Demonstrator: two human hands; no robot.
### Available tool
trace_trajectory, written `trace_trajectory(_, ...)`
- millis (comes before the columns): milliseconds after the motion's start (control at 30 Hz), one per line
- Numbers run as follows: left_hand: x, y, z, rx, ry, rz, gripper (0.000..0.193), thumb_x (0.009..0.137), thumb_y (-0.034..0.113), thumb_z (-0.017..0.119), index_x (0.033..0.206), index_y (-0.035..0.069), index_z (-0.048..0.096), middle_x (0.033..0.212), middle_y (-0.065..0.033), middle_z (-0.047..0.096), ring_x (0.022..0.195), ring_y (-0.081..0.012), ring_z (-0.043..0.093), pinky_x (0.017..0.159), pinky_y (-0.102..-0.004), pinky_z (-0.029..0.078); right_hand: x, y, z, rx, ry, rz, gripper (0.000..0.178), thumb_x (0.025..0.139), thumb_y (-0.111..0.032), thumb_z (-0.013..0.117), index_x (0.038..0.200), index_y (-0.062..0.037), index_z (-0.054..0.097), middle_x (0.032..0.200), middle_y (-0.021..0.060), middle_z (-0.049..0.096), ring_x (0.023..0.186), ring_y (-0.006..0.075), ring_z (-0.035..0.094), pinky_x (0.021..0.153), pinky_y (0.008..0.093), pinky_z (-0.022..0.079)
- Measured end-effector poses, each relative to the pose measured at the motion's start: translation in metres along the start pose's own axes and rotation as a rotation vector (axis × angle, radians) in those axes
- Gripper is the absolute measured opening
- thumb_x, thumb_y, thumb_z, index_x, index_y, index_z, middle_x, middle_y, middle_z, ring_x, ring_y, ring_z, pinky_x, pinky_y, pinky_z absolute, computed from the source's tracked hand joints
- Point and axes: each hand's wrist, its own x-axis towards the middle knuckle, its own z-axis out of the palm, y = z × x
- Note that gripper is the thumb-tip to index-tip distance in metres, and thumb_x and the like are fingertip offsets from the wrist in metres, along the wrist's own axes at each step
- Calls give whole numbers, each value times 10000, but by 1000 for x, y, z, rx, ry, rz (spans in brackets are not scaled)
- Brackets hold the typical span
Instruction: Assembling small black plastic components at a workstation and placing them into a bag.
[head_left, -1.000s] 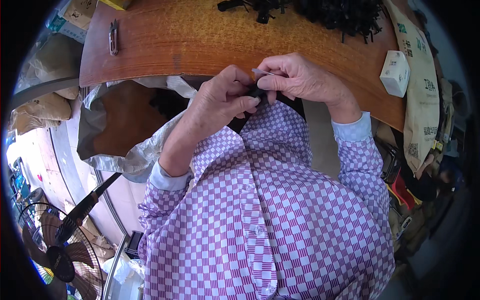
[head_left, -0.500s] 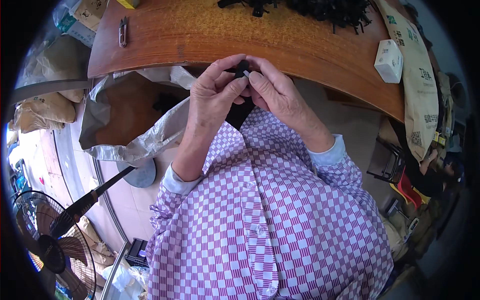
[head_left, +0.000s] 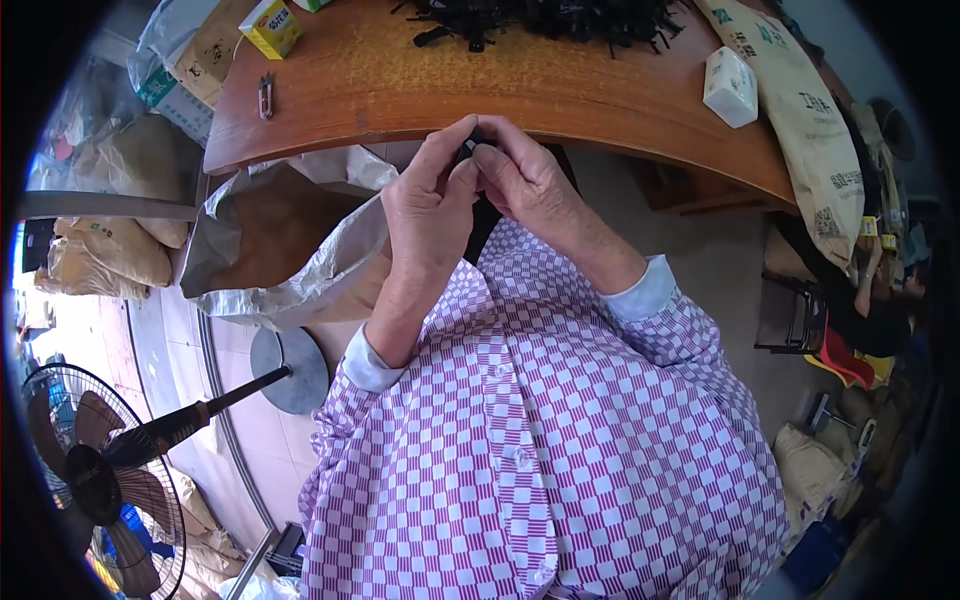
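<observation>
While holding the left hand (head_left: 430, 210) and the right hand (head_left: 540, 190) together by the near edge of a wooden table (head_left: 350, 95), pinches a small black piece (head_left: 477, 139) between the fingertips of both. Grips from the left with one thumb and forefinger, from the right with the other pair, each closed on it. Holds the piece right at the tips, farther from the body than either palm and between the two hands, mostly covered by the fingers. Cannot make out its full shape. Faces, across the tabletop, a black heap (head_left: 590, 22) well apart from the hands, with small snips (head_left: 266, 97) towards the left and a white box (head_left: 730, 88) towards the right. Has an open, pale sack (head_left: 300, 297) to the left of the left hand, below the tabletop, and a fan (head_left: 92, 485) farther left.
</observation>
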Motion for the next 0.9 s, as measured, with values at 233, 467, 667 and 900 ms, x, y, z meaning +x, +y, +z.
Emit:
trace_trajectory(233,-1,2,6,288,-17,141,384,790,-30,611,1154,94,604,827,-112,662,752,-132,658,677,-266,512,0,5,-19,-251,-42,-146,231,982,-177,469,1160,-40,524,802,-15,507,651,31,447,553,190,379)
trace_trajectory(467,8,22,-3,-362,-208,-115,348,934,55,508,1272,62,427,928,-108,673,754,-110,663,541,-169,459,-17,-8,-33,27,39,79,298,986,-264,467,1195,-59,523,703,-65,464,523,-9,359,448,143,263)
trace_trajectory(667,3,19,-7,-645,-165,-243,305,953,82,484,1248,47,415,973,-147,648,770,-171,670,565,-180,490,-15,13,-28,117,-33,-14,179,989,-212,458,1059,-63,528,665,-41,484,494,-4,356,434,143,263)
trace_trajectory(900,-3,-5,-22,-866,-202,-355,322,958,82,468,1275,25,447,934,-116,633,735,-183,666,602,-220,549,-7,7,-26,114,-142,-58,162,964,-197,515,1063,-69,517,666,-34,494,498,0,341,432,147,256)
